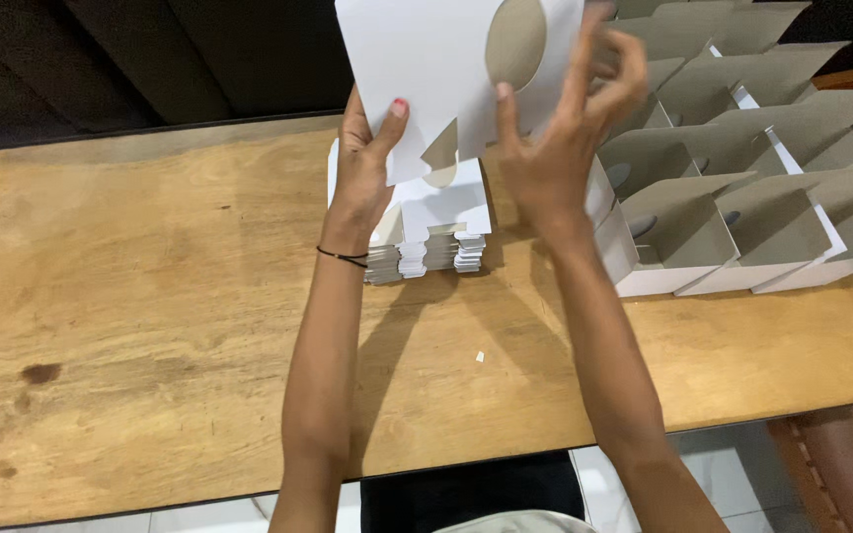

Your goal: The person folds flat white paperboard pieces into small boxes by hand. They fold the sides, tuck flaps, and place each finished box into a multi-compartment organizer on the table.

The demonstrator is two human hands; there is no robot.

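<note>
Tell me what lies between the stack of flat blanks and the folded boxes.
In the head view, only the right hand and wrist cross the gap between the stack and the boxes; under them the table shows bare wood.

White card sheet (426, 69) cut off at top edge; folded boxes (742, 168) cropped right.
</note>
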